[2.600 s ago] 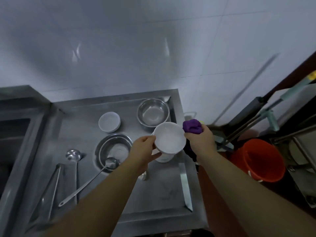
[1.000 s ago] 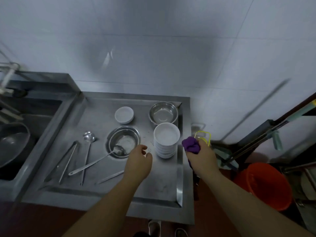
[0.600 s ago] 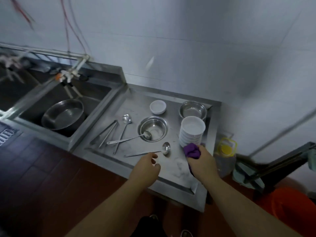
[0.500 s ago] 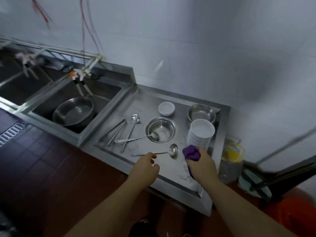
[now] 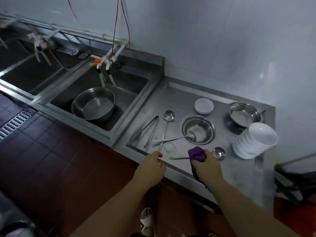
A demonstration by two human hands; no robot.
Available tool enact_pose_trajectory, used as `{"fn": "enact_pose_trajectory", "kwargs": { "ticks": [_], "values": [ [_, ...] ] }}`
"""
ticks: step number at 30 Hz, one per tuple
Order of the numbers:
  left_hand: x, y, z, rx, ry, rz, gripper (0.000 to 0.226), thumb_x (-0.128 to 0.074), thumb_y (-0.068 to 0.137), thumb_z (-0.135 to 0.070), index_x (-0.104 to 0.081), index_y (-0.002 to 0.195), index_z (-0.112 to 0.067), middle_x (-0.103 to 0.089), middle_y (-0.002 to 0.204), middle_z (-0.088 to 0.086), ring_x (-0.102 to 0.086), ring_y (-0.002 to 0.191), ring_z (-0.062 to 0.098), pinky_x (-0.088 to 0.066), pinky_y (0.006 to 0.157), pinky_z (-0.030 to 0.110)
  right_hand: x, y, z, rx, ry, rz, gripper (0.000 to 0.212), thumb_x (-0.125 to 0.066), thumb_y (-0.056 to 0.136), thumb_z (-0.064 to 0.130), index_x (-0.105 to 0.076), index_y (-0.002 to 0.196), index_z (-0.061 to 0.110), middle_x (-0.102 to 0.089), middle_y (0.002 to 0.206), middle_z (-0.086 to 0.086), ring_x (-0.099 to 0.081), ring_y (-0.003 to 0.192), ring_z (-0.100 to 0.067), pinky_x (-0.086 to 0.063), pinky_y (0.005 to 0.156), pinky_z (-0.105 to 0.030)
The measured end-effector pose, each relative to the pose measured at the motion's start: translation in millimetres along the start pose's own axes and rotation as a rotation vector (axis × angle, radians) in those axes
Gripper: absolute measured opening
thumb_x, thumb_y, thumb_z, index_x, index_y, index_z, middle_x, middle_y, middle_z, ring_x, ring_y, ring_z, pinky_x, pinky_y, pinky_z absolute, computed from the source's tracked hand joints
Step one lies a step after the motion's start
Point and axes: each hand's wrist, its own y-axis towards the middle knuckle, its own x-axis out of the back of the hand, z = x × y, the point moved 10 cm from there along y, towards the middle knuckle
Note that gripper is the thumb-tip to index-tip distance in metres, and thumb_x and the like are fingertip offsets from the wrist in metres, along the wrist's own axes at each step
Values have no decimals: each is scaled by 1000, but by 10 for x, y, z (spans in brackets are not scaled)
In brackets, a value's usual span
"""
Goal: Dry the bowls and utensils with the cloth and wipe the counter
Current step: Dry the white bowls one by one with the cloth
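Currently: steel bench (image 5: 174,98) beside the sink (image 5: 123,89), where a big steel basin (image 5: 93,104) sits. On the bench's right end, a stack of white bowls (image 5: 255,140), nested and upright, so my read is those are dried. Behind it a steel bowl (image 5: 245,115); mid-bench another steel bowl (image 5: 198,130) with a ladle (image 5: 172,139) resting in it; a small white dish (image 5: 204,106) near the back. Left side: tongs (image 5: 147,129) and a long ladle (image 5: 165,127) lying flat. Near the front edge, a third ladle (image 5: 218,153), its handle running under the right hand.

Right hand (image 5: 206,165): fingers curled around the purple cloth (image 5: 196,153), bunched, low over that handle; contact unclear. Left hand (image 5: 151,168): at the bench's front edge, thumb and fingers closing at the end of the long ladle's handle; looks like a pinch, can't confirm.

Judgement: partway. Left: steel bowls, dish, three ladles, tongs, bench wipe. No way to tell wet from dry.
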Motion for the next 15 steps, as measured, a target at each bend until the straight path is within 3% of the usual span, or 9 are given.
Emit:
{"fn": "enact_pose_trajectory", "kwargs": {
  "ticks": [3,6,11,15],
  "values": [
    [271,197,340,15,30,50,44,-55,100,-33,-53,144,-27,-59,139,-1,-61,111,16,-53,92,35,-320,-3,124,-20,-28,-75,15,-71,86,18,-65,90,30,-70,85,3,-66,80,-15,-45,65,-26],
    [433,402,545,27,42,96,45,-57,98,-32,-53,143,-28,-60,132,-3,-63,102,12,-56,87,34,-530,26,188,-48,-39,-114,14,-72,88,18,-63,91,28,-69,85,0,-65,79,-13,-43,61,-25],
    [455,763,444,-7,69,161,42,-59,97,-35,-54,138,-29,-58,127,-4,-63,100,14,-59,90,39,-486,169,277,-80,-12,-188,15,-70,87,15,-63,91,28,-68,84,1,-62,74,-10,-42,60,-23],
    [355,1088,199,-68,126,207,43,-59,97,-33,-56,139,-24,-59,124,-1,-64,95,16,-52,77,32,-301,399,262,-121,58,-246,20,-68,88,11,-63,91,30,-63,79,5,-56,65,-8,-46,55,-16]
  ]
}}
